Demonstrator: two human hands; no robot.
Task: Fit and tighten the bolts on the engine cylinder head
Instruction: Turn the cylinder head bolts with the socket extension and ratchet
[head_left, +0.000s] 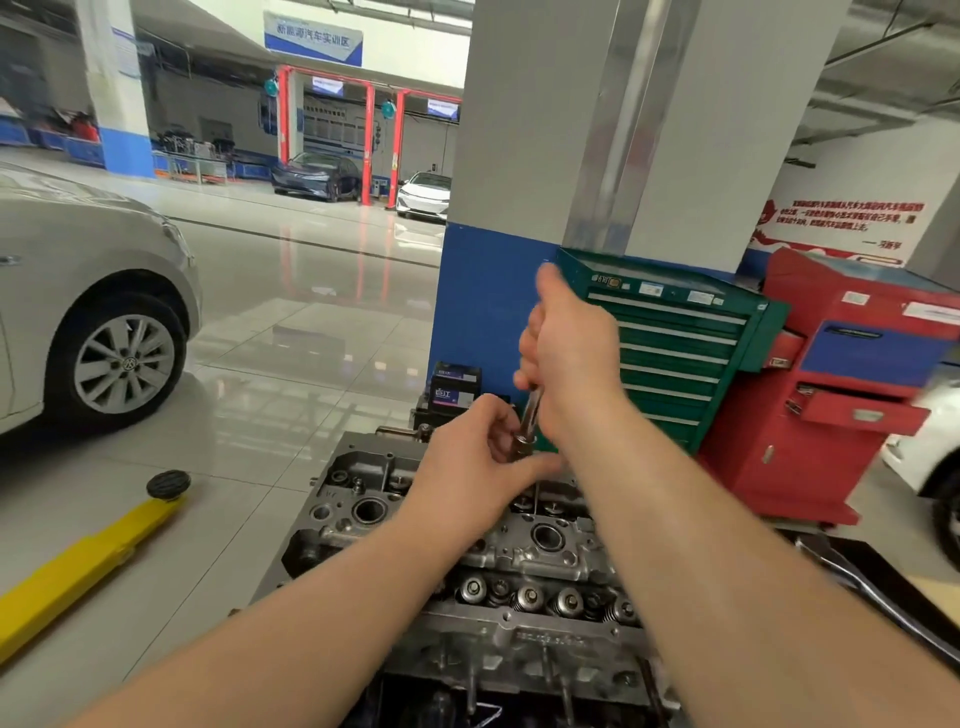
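The grey engine cylinder head (519, 561) lies in front of me, its valve springs and round bores showing. A metal wrench (530, 415) stands nearly upright above its far side. My right hand (571, 353) grips the upper handle of this tool. My left hand (478, 462) pinches the socket end at the bottom with thumb and fingers. A thin shaft runs from the socket down to the head. The bolt under it is hidden by my fingers.
A green drawer tool cabinet (675, 343) and a red tool cart (831, 384) stand behind the engine by a grey and blue pillar (597, 130). A yellow lift arm (88, 561) lies on the floor at left, near a silver car (78, 291). A battery (454, 389) sits beyond the head.
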